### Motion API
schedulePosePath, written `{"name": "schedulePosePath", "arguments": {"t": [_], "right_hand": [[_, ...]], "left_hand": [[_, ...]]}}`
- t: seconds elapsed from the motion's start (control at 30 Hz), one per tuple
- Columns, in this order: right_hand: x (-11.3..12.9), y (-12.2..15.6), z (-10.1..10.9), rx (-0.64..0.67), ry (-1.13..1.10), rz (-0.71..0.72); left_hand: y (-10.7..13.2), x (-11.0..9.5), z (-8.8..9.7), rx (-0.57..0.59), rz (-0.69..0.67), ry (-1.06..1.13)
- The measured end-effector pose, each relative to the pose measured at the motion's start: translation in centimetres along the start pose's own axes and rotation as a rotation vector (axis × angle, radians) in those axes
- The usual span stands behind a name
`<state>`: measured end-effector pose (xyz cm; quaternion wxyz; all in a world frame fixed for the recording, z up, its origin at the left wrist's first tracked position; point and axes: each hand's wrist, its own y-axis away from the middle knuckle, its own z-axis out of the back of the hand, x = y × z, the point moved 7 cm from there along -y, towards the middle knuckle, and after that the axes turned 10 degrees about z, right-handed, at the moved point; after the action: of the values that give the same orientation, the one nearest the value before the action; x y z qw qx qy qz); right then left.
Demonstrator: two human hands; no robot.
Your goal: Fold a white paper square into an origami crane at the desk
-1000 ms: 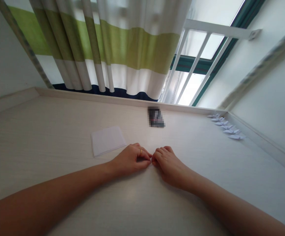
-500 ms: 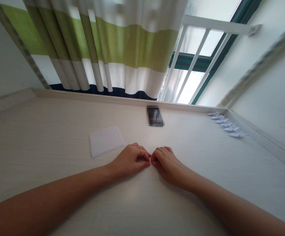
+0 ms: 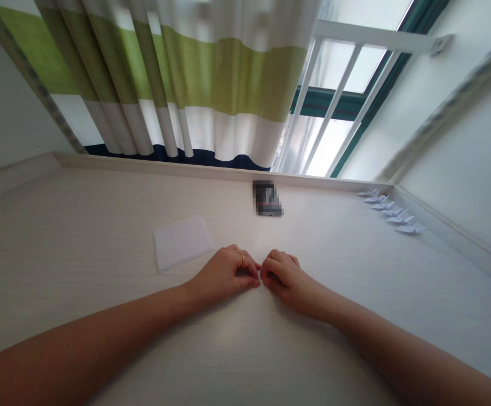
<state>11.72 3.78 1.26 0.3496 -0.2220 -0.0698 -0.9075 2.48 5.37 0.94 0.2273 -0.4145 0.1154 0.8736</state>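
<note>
My left hand (image 3: 234,270), with a gold ring on one finger, is closed in a pinch near the middle of the table. Facing it, my right hand (image 3: 282,276) is pinched too, its fingertips almost touching those of the left. Whatever lies between the fingertips is too small and hidden to name; only a pale speck shows there. A stack of white paper sheets (image 3: 182,243) rests flat just beyond my left wrist. Several folded white paper figures (image 3: 410,230) stand in a row at the far right.
The pale table (image 3: 101,208) has a raised rim (image 3: 164,167) along its back. A dark, pixelated flat object (image 3: 268,198) lies near that rim. Behind hang a green and white curtain (image 3: 237,73) and a white railing (image 3: 367,38) before a window.
My right hand has shifted very slightly, its fingers curling a little differently at the pinch. The left hand stays nearly in place, and the view has tilted a touch.
</note>
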Motion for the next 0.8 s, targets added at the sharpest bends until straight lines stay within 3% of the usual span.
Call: {"name": "schedulePosePath", "arguments": {"t": [0.57,0.8], "right_hand": [[-0.15,-0.06,-0.21,-0.004,0.141,-0.084],[-0.53,0.12,0.00,-0.034,0.056,-0.078]], "left_hand": [[0.15,-0.28,-0.01,-0.035,-0.017,-0.015],[0.15,-0.41,0.04,-0.035,-0.015,-0.035]]}}
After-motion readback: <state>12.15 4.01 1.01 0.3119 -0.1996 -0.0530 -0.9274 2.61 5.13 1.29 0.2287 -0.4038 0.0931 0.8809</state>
